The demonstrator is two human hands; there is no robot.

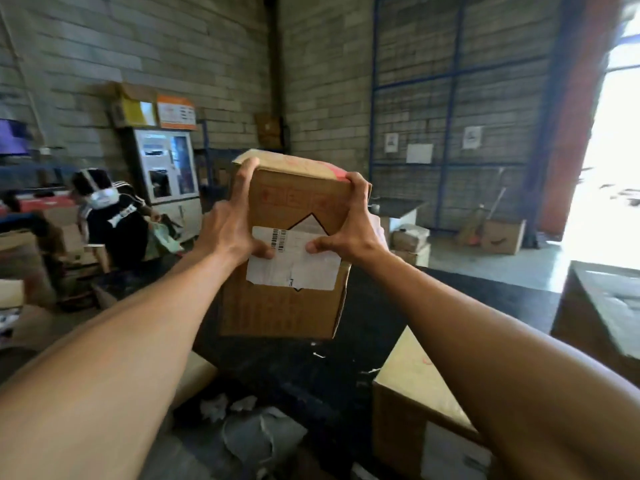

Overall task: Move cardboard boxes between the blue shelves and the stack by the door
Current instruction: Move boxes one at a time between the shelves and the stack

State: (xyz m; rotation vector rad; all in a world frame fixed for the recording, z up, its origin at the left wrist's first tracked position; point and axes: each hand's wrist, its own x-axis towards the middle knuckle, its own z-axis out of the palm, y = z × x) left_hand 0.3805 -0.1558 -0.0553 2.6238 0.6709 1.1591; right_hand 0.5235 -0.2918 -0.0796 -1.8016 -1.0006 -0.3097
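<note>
The shelves (450,76) stand ahead, near the bright doorway. The box (284,306) is up at arm's length with nothing under it, so it could drop. The left hand (230,230) and right hand (349,233) grip its top corners, thumbs pressing the label (294,271), which perhaps is peeling and might slide.

Both arms outstretched; left hand (232,226) and right hand (349,226) gripping, fingers spread, thumbs facing inward.
</note>
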